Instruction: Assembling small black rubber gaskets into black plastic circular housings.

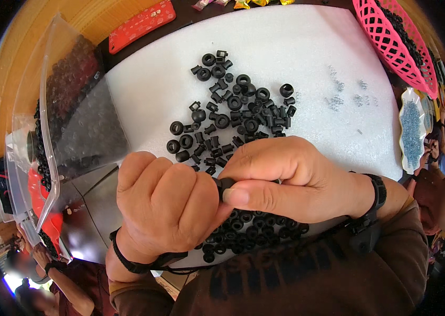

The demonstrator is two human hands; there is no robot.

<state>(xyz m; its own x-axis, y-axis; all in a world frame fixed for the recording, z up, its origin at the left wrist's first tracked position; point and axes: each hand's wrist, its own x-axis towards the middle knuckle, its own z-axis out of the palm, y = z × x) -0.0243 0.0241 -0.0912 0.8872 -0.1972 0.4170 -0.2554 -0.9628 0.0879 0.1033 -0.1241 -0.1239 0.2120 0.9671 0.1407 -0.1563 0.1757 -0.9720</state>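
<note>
My left hand is closed in a fist, its knuckles up, in front of the loose parts. My right hand meets it from the right, with thumb and forefinger pinched together. Between them is a small black plastic part, mostly covered by the fingers, so its full shape is hidden. Beyond my hands lie many loose black plastic parts, some round with a hole, others small spool-like plugs. More black ring-like parts are gathered on the near side, below my wrists.
A white foam sheet covers the table. Small metal springs lie on it at right, near a white dish of springs. A pink basket holds black parts. At left stands a clear plastic bin; behind it, a red case.
</note>
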